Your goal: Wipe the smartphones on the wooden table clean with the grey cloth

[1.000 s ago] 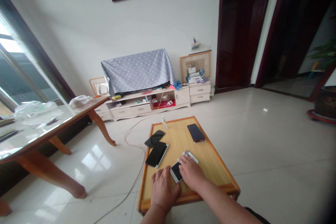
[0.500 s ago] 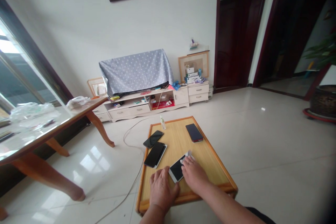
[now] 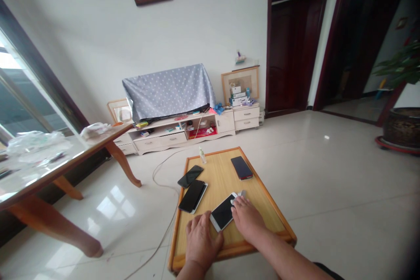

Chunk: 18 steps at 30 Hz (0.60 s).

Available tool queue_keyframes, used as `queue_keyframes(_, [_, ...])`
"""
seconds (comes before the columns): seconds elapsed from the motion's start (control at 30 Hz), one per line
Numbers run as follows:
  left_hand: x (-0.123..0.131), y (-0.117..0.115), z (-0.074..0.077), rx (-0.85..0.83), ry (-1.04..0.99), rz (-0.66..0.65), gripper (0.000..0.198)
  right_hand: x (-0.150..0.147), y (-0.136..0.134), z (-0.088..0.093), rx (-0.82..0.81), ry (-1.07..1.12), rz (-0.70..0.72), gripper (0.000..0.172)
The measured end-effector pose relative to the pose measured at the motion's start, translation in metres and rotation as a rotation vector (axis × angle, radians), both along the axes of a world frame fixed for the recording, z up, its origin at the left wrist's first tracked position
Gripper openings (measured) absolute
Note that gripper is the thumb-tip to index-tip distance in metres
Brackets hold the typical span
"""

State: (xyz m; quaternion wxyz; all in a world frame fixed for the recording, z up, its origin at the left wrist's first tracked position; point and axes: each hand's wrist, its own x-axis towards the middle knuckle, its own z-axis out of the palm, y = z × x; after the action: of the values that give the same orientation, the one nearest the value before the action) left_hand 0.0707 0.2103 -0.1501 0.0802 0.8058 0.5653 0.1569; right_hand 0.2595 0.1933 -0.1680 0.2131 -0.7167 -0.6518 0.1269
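Smartphone, slim, white-framed and dark-screened (image 3: 223, 212), lies face up and aslant near the front of a low rectangular table with a pale wood top and orange-brown rim (image 3: 218, 170), between a person's two bare hands. The left hand (image 3: 201, 239) grips the phone's near end, thumb at one corner and fingertips at the other. The right hand (image 3: 248, 219) bends over the far end, its fingers closed on a small, soft-looking white wad (image 3: 243, 193) that pokes out past them; its material is unclear.

Just beyond the left hand, a black-faced phone (image 3: 193, 195) rests on a white-edged slab, partly hidden beneath it. Next to that pair lies a glossy black phone (image 3: 190, 176), with a small clear bottle with a pale green label (image 3: 202, 155) upright near the table's far edge. Across the top, well apart, sits a dark blue phone with a red edge (image 3: 242, 168). Behind, a blue-grey polka-dot cloth (image 3: 170, 89) drapes a wide object on a long whitish cabinet (image 3: 160, 141).
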Motion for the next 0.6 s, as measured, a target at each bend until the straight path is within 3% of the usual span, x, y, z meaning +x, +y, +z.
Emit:
queue_keyframes(0.07, [-0.003, 0.003, -0.004, -0.005, -0.008, -0.017, 0.058, -0.010, -0.004, -0.002, 0.008, 0.012, 0.029, 0.054])
queue_keyframes(0.23, [-0.006, 0.006, -0.009, -0.030, 0.007, -0.031, 0.059, -0.042, -0.021, -0.006, 0.069, 0.098, 0.322, 0.050])
queue_keyframes(0.43, [0.000, 0.001, 0.000, -0.002, -0.012, 0.009, 0.058, -0.012, 0.008, 0.004, 0.016, 0.029, 0.012, 0.054])
queue_keyframes(0.5, [-0.002, 0.003, -0.003, -0.010, -0.010, 0.001, 0.056, -0.019, 0.006, 0.001, 0.019, 0.030, 0.030, 0.055])
queue_keyframes(0.6, [-0.005, 0.005, -0.006, -0.030, -0.002, -0.031, 0.053, -0.040, -0.007, -0.005, 0.053, 0.080, 0.218, 0.054])
